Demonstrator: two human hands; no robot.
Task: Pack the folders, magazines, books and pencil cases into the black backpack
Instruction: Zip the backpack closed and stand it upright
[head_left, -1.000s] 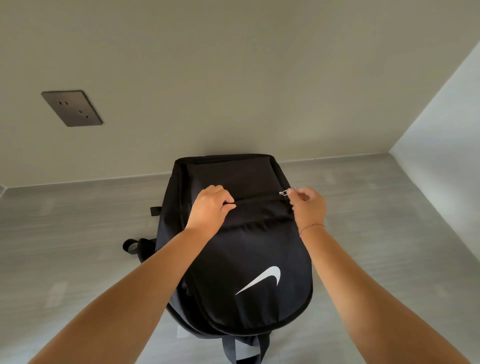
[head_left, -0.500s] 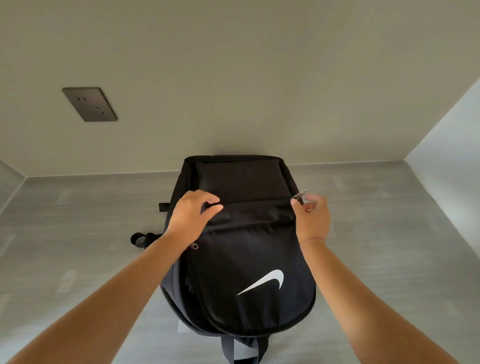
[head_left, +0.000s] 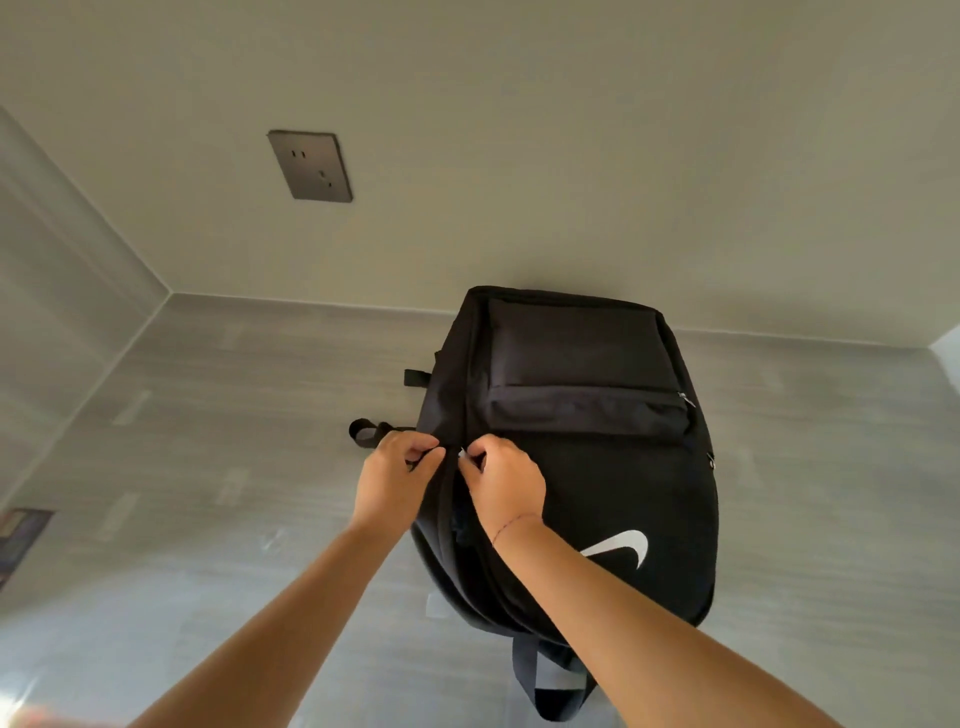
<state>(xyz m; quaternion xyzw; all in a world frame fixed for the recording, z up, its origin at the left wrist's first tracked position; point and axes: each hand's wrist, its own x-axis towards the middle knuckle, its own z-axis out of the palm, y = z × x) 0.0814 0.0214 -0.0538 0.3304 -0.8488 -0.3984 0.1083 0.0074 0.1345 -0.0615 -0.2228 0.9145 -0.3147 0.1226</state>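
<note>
The black backpack (head_left: 597, 467) with a white swoosh lies flat on the grey surface, its top end near me. Both hands are at its left side seam. My left hand (head_left: 397, 475) pinches the fabric edge beside the main zipper. My right hand (head_left: 501, 483) pinches a small metal zipper pull right next to it. The main compartment gapes a little below my hands, showing a dark interior. The front pocket zipper across the bag is closed, its pull at the right end. No folders, magazines, books or pencil cases show clearly.
A beige wall with a dark socket plate (head_left: 310, 165) rises behind the bag. Black straps stick out at the bag's left (head_left: 366, 434) and near end (head_left: 540, 680). A dark printed item (head_left: 21, 535) peeks in at the left edge.
Both hands left the front pocket zipper and moved to the bag's left side seam. My right hand crossed over and took the main zipper pull. The view swung left.
</note>
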